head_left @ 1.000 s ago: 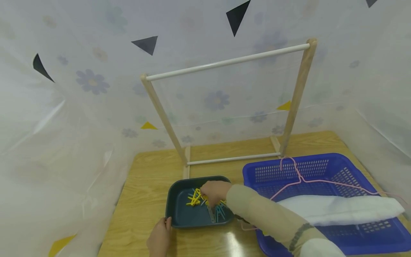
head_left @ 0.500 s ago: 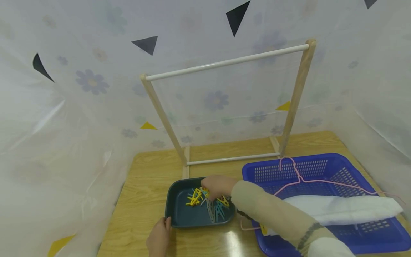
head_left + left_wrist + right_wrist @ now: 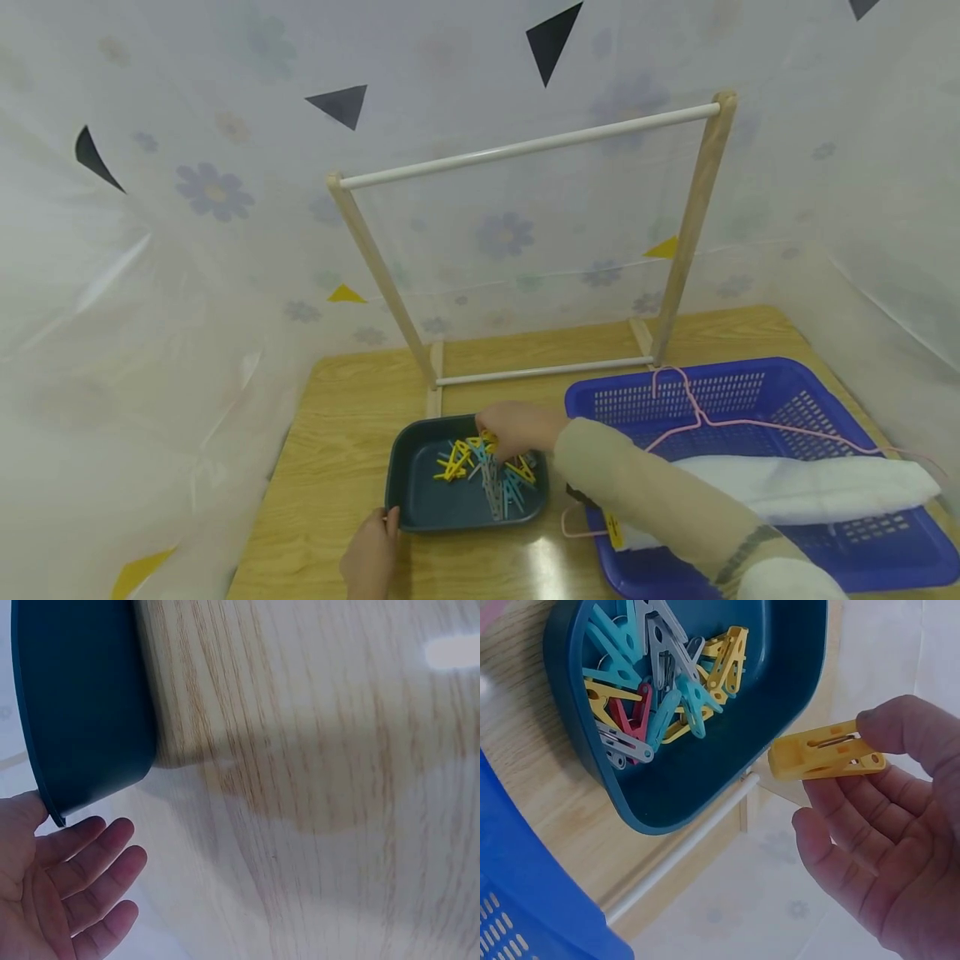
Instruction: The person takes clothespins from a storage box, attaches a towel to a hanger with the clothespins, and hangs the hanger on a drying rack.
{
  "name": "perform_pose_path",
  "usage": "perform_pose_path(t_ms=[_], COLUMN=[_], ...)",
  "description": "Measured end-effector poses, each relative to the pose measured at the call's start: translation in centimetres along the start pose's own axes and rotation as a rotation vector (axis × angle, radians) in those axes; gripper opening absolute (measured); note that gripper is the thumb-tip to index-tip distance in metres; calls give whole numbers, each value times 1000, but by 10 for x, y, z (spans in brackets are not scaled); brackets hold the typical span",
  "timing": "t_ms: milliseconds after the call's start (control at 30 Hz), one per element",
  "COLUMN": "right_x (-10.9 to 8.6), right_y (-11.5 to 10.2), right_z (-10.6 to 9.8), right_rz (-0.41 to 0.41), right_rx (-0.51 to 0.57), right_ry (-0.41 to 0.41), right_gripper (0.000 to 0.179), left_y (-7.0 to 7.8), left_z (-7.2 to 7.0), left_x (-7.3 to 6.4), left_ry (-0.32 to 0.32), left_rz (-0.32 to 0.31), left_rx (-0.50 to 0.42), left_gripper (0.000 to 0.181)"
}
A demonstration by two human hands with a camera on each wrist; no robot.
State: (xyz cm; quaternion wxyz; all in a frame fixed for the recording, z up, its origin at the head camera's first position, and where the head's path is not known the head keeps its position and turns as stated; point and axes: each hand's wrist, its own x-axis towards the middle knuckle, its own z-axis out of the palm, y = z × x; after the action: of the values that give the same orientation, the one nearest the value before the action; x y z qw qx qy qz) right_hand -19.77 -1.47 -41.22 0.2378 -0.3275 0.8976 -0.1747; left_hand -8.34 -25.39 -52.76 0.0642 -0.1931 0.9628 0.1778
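A dark teal plastic tray [image 3: 423, 504] stands on the table with a pile of clothespins [image 3: 495, 479] in yellow, teal, grey and red. My left hand [image 3: 370, 554] holds the tray's near left corner; in the left wrist view its thumb and index finger are at the rim and the other fingers are loosely bent. Over the tray's far right side, my right hand [image 3: 519, 427] pinches a yellow clothespin [image 3: 817, 752] between thumb and fingers. The right wrist view shows this clothespin apart from the pile, near the tray's rim.
To the right stands a blue perforated basket [image 3: 780, 575], with a pink hanger [image 3: 701, 419] and a folded white cloth [image 3: 810, 490] in it. Behind the tray rises a wooden rack with a white top bar [image 3: 525, 147]. Patterned plastic sheeting surrounds the table.
My right hand has risen out of the clothespin pile and shifted slightly right, with a yellow clothespin in its grip. The left hand stays at the tray's corner.
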Motion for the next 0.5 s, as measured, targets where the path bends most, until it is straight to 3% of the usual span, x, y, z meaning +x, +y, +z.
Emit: perform_pose_path(t_ms=[500], right_x=[-23], right_y=[8], right_z=[-18], right_rz=[-30], right_rx=[-96], right_ry=[97], right_gripper=[35], left_y=[2], left_z=[-1], left_x=[-2], left_ry=[38], left_rz=[9], left_rx=[16], left_gripper=[39])
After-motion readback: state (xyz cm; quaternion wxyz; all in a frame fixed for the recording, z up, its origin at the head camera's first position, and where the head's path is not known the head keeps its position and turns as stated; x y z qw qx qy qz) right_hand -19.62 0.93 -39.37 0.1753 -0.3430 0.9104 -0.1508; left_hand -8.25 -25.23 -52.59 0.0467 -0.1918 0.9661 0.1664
